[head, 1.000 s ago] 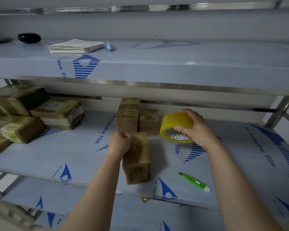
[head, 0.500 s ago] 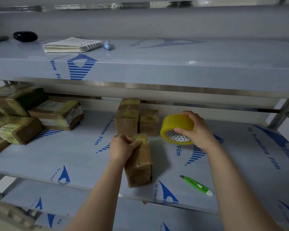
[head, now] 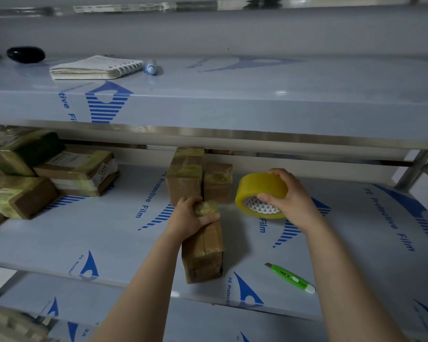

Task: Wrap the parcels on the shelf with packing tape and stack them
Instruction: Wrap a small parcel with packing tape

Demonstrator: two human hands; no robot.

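Observation:
A brown taped parcel (head: 204, 253) stands near the front of the middle shelf (head: 124, 233). My left hand (head: 190, 218) grips its far top end, thumb across the upper face. To the right, my right hand (head: 292, 196) holds a yellow roll of packing tape (head: 260, 191) just above the shelf. Two taped parcels (head: 198, 176) stand upright side by side right behind the held parcel. A stack of several taped parcels (head: 42, 174) lies at the shelf's left end.
A green utility knife (head: 290, 277) lies on the shelf front, right of the parcel. The upper shelf (head: 232, 95) overhangs close above, carrying a spiral notebook (head: 94, 67), a small blue-white marker (head: 150, 67) and a black object (head: 25, 54). A metal post (head: 413, 169) rises at right.
My left hand has shifted over the parcel's top end and closed its thumb across it; the parcel has tilted slightly. The right hand with the tape roll has barely moved.

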